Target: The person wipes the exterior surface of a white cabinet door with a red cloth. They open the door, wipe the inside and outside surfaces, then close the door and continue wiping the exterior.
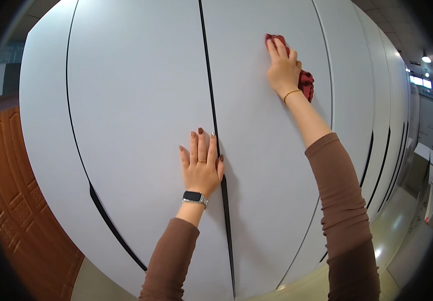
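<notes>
A dark red cloth [306, 84] is bunched under my right hand [283, 69], which presses it against the upper part of a white wardrobe door [261, 150]. Part of the cloth shows past my fingertips and part hangs out beside my wrist. My left hand [201, 171] lies flat with fingers spread on the neighbouring white door [133, 113], its thumb at the black gap [210, 90] between the two doors. It holds nothing. Just below that thumb, a long black recessed handle [227, 214] runs down the door edge.
At the left stands a brown carved wooden door [9, 188]. Another black handle strip [115, 225] lines the left door's edge. More white panels with black handles [380, 169] recede to the right, above a shiny tiled floor [393, 229]. White boards [425, 154] stand at the far right.
</notes>
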